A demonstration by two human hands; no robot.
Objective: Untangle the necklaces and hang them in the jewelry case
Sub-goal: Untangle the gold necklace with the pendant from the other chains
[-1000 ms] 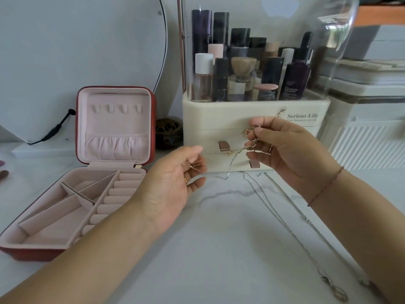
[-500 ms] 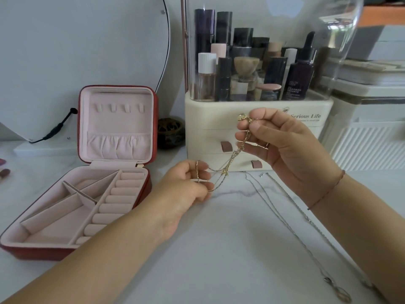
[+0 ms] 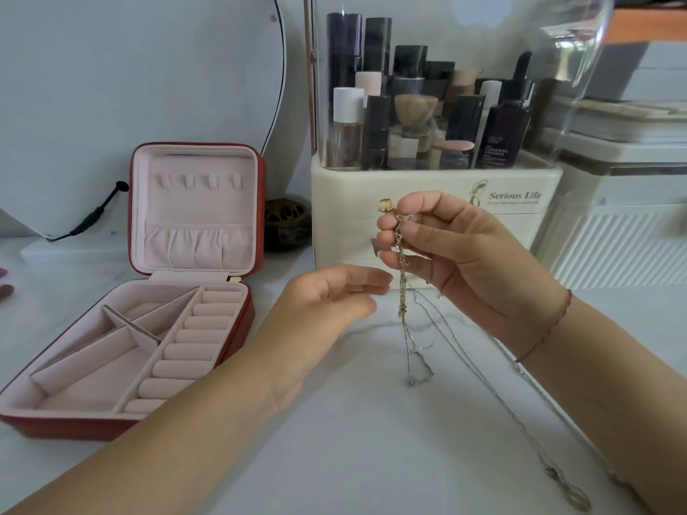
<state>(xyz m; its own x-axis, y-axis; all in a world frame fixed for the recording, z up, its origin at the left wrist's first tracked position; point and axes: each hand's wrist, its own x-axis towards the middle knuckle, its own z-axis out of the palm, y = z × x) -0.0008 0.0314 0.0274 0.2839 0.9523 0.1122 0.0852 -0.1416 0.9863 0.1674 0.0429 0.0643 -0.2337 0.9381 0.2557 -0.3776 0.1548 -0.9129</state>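
left hand has let go of the gold necklace: fingers loose, apart, holding nothing, at 9 o'clock of the chain. right hand pinches its top. it now hangs straight, likely free of the silver necklaces trailing toward 5 o'clock. jewelry case open at 9 o'clock, lid hooks bare. cosmetics organizer reads "serious life".

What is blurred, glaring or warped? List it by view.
Head view: the left hand has smeared fingertips; the right hand and the gold necklace it pinches are sharp. Head view: pale reflections streak the organizer's clear cover. Head view: soft light, faint shadows on the table, so the silver chains barely stand out. Head view: straight lines bow near the edges.
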